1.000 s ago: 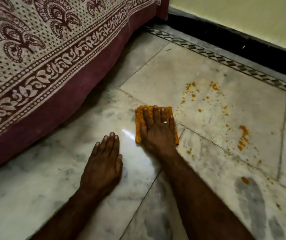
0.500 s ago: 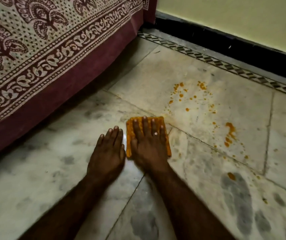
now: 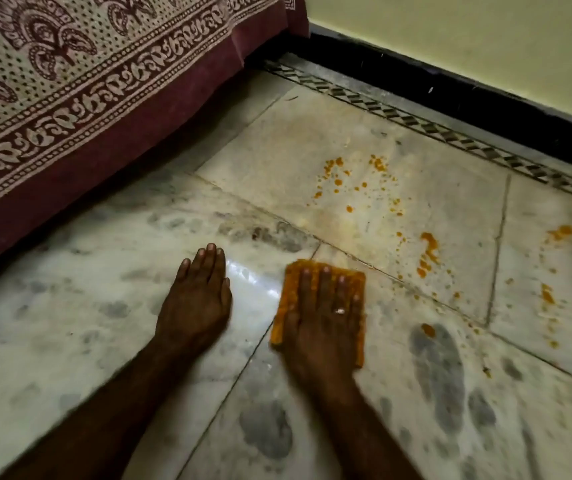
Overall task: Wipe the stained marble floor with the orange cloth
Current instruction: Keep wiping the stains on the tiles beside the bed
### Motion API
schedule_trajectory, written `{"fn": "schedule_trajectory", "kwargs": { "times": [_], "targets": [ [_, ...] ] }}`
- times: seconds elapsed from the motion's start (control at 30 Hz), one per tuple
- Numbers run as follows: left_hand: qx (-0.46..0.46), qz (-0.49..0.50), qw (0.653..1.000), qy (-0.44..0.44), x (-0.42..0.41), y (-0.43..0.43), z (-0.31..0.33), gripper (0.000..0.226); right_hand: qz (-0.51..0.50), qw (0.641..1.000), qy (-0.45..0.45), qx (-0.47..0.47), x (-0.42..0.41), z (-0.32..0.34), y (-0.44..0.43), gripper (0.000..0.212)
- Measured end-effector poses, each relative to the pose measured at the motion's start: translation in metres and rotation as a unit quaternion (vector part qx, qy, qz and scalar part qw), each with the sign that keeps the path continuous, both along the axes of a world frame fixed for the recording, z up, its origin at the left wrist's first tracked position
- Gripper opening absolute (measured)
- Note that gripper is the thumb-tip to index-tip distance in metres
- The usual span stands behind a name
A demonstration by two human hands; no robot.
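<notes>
Right hand (image 3: 322, 327) slid orange cloth (image 3: 286, 299) right, apart from left hand (image 3: 196, 306)

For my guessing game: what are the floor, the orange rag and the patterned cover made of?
The floor is likely polished marble: pale slabs, grey veins, a bright glare. The orange cloth looks like soft fabric, folded flat; its weave is too blurred to tell. The patterned cover is probably printed cotton: matte, draping softly.

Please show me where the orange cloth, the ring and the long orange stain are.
orange cloth (image 3: 286, 299): head view, its uncovered left edge.
ring (image 3: 339, 310): head view, its shiny top.
long orange stain (image 3: 429, 242): head view, its thick upper part.
</notes>
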State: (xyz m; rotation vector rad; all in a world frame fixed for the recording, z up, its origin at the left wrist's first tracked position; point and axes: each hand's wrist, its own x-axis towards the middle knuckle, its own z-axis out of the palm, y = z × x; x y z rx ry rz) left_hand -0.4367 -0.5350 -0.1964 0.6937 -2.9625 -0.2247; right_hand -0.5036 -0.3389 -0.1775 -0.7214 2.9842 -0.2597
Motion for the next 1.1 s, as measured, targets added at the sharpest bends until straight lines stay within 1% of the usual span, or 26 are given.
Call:
{"fn": "schedule_trajectory", "kwargs": {
  "times": [0.07, 0.17, 0.23, 0.3, 0.4, 0.47, 0.53, 0.63, 0.7, 0.77, 0.87, 0.93, 1.03, 1.1],
  "targets": [
    [0.004, -0.034, 0.999, 0.006, -0.001, 0.02, 0.001, 0.064, 0.032, 0.999, 0.005, -0.007, 0.005, -0.005, -0.012, 0.066],
    [-0.006, -0.099, 0.995, 0.006, 0.004, 0.038, -0.004, 0.06, 0.069, 0.998, -0.003, 0.004, -0.029, -0.003, -0.014, 0.065],
    [-0.018, -0.1, 0.995, 0.003, 0.005, 0.036, -0.002, 0.061, 0.047, 0.998, -0.005, 0.028, -0.056, 0.001, 0.001, 0.067],
    [-0.021, -0.096, 0.995, -0.002, 0.005, 0.033, -0.001, 0.062, -0.004, 0.999, -0.004, 0.046, -0.067, 0.002, 0.027, 0.069],
    [-0.017, -0.09, 0.996, -0.002, 0.006, 0.035, -0.003, 0.063, -0.067, 0.997, 0.002, 0.041, -0.041, 0.002, 0.072, 0.068],
    [-0.019, -0.092, 0.996, 0.002, 0.009, 0.037, -0.004, 0.063, -0.111, 0.993, 0.016, 0.024, 0.0, 0.002, 0.093, 0.067],
    [-0.017, -0.097, 0.995, 0.003, 0.007, 0.037, -0.005, 0.063, -0.122, 0.992, 0.035, 0.022, 0.047, 0.002, 0.097, 0.066],
    [-0.004, -0.091, 0.996, -0.001, 0.005, 0.038, -0.004, 0.065, -0.041, 0.999, 0.019, 0.015, 0.081, 0.001, 0.072, 0.067],
    [-0.003, -0.091, 0.996, 0.0, 0.005, 0.037, -0.004, 0.067, 0.017, 1.0, 0.026, 0.004, 0.063, -0.003, 0.054, 0.065],
    [0.0, -0.088, 0.996, 0.001, 0.006, 0.036, -0.004, 0.068, 0.031, 0.999, 0.015, 0.017, 0.027, -0.002, 0.054, 0.064],
    [0.011, -0.083, 0.996, -0.001, 0.006, 0.037, -0.004, 0.069, -0.031, 0.996, -0.014, 0.083, -0.023, 0.005, 0.104, 0.07],
    [0.012, -0.083, 0.996, 0.003, 0.004, 0.039, -0.003, 0.07, -0.092, 0.993, -0.009, 0.079, -0.026, 0.007, 0.153, 0.072],
    [0.006, -0.08, 0.997, -0.001, 0.005, 0.042, 0.0, 0.072, -0.155, 0.986, 0.014, 0.054, 0.019, 0.005, 0.196, 0.069],
    [0.01, -0.094, 0.996, -0.001, 0.007, 0.058, 0.004, 0.074, -0.153, 0.987, 0.031, 0.04, 0.059, -0.001, 0.188, 0.067]
  ]
}}
